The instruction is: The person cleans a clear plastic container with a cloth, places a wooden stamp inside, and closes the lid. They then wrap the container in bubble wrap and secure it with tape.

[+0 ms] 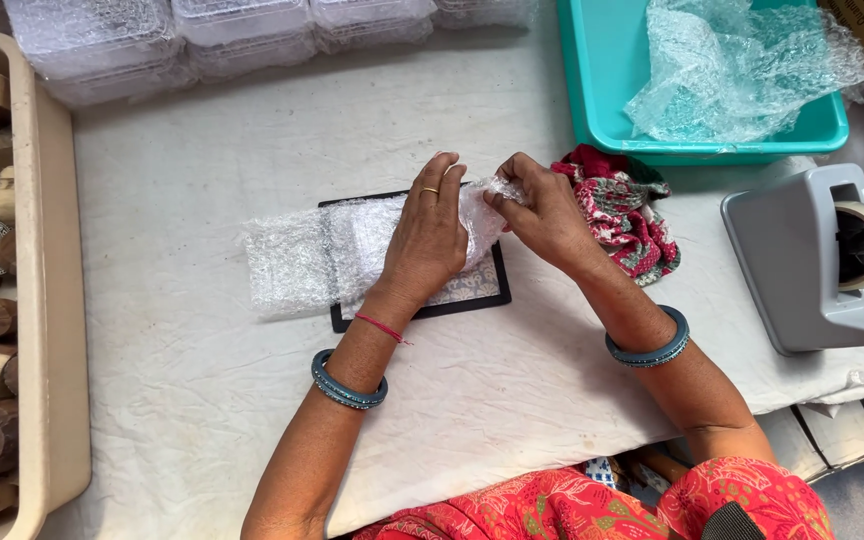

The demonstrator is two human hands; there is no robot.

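A sheet of clear bubble wrap (337,250) is lying crumpled and partly folded across a flat black-framed mat (442,295), which is resting flat on the white-covered worktop. The wrap is covering the mat's left and upper parts, and its loose left end is spilling past the mat's left edge onto the cloth. The right end of the wrap is being gathered up just above the mat's upper right corner. The mat's pale patterned face is showing only along its lower right portion.
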